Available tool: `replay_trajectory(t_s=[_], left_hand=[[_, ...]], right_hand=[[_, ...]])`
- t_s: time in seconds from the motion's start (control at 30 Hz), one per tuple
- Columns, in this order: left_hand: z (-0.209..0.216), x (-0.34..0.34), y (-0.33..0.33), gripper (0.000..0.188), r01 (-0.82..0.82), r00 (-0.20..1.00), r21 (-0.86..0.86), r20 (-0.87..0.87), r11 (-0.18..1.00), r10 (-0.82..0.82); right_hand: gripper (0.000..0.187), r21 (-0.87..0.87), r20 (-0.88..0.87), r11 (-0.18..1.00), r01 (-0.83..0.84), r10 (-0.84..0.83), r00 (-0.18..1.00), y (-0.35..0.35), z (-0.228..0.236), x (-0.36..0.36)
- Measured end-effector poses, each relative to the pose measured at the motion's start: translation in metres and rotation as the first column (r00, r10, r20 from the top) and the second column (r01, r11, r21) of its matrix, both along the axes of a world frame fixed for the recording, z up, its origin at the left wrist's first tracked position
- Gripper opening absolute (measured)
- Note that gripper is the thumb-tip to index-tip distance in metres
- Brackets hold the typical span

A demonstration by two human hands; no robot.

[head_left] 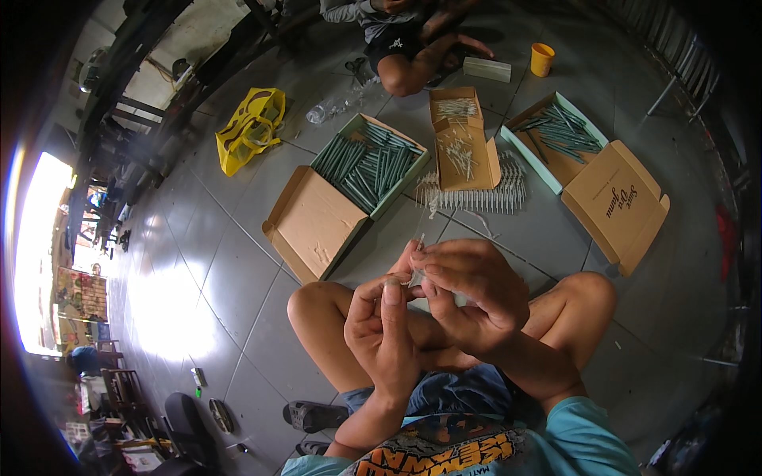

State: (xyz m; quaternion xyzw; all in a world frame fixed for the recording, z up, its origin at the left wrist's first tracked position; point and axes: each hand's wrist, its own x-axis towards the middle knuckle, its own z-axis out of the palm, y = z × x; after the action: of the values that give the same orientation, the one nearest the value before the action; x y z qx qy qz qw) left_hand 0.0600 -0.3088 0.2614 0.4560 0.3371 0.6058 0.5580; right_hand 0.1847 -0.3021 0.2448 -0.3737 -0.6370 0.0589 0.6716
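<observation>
Close together above my crossed legs, both hands are closed in a fingertip pinch. My left hand (381, 321) has its thumb and fingers pressed together at the lower end of a small pale, slim piece (421, 242). From the right, my right hand (472, 289) pinches the same piece, whose thin tip pokes up between the fingers. Most of it is hidden by the fingers, so its kind cannot be made out. Just beyond my hands lies a row of many thin, pointed pale pieces (508, 198). Behind it stands a brown cardboard box (442, 174) with similar small pale pieces inside.
Open boxes of slim dark green sticks stand left (298, 222) and right (615, 202). Farther off are a yellow bag (252, 131), clear plastic (324, 109), an orange cup (541, 59) and a pale block (486, 70). Another person (405, 59) sits at the far side. Sandals (313, 416) lie lower left.
</observation>
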Motion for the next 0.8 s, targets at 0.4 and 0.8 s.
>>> replay_trajectory(t_s=[0.4, 0.8], left_hand=[[0.009, 0.009, -0.006, 0.015, -0.143, 0.985, 0.021, -0.092, 0.989, 0.144], [0.006, 0.011, 0.0, 0.015, -0.224, 0.963, -0.022, -0.155, 0.974, 0.218]], right_hand=[[0.037, 0.087, 0.132, 0.98, 0.178, -0.188, 0.973, 0.006, -0.014, -0.012], [0.035, 0.051, 0.194, 0.977, 0.207, -0.212, 0.958, 0.007, -0.015, -0.015]])
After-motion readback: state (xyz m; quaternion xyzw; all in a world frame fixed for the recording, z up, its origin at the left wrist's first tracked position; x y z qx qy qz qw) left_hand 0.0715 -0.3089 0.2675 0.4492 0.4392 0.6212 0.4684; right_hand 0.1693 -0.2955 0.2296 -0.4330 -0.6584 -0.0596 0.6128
